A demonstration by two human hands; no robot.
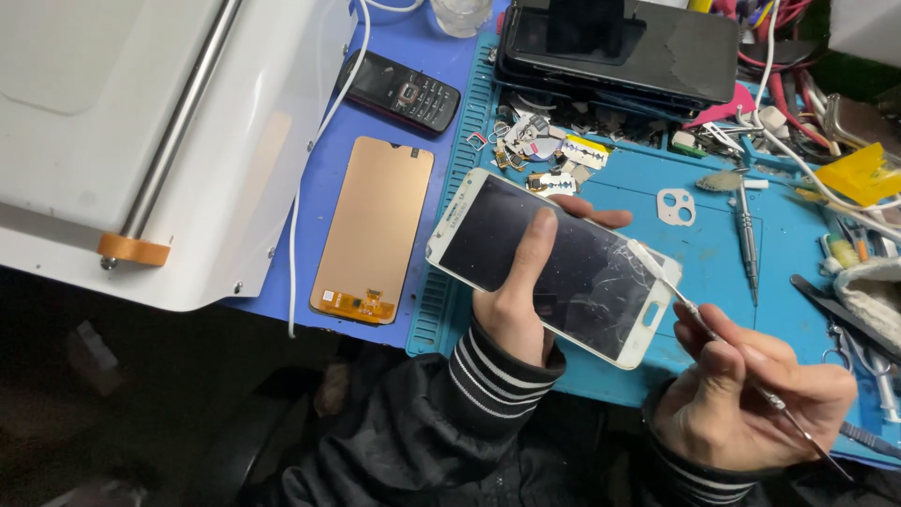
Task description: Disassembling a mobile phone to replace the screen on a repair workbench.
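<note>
Left hand (511,305): I grip the white phone (554,268) from below, thumb laid flat across the dark glass, fingertips showing past the far edge. The hand is closed around the body, holding it tilted above the blue mat (713,235).

Right hand (751,394): closed in a pen grip on a thin metal tool (713,338); its tip sits at the phone's right-hand edge, where the white frame meets the glass.

Phone: held in the air over the mat, not resting on the surface. The screen is cracked, with lines spreading from the right side toward the middle.

Doing it well: I judge that the tip should stay low and shallow in the seam, sliding along the edge rather than digging inward, since the cracked glass could splinter or shed shards. My thumb steadies the panel best away from the cracks.

Risk: a slip of the tip would, I think, run toward my left fingers beneath the far edge, so I push along the seam, not toward them.

Nearby: a copper-backed display panel (374,230) lies on the surface to the left, a dark keypad phone (402,91) beyond it, a screwdriver (747,239) and a small white camera frame (676,207) on the mat, and a stack of dark phones (657,52) at the back.
</note>
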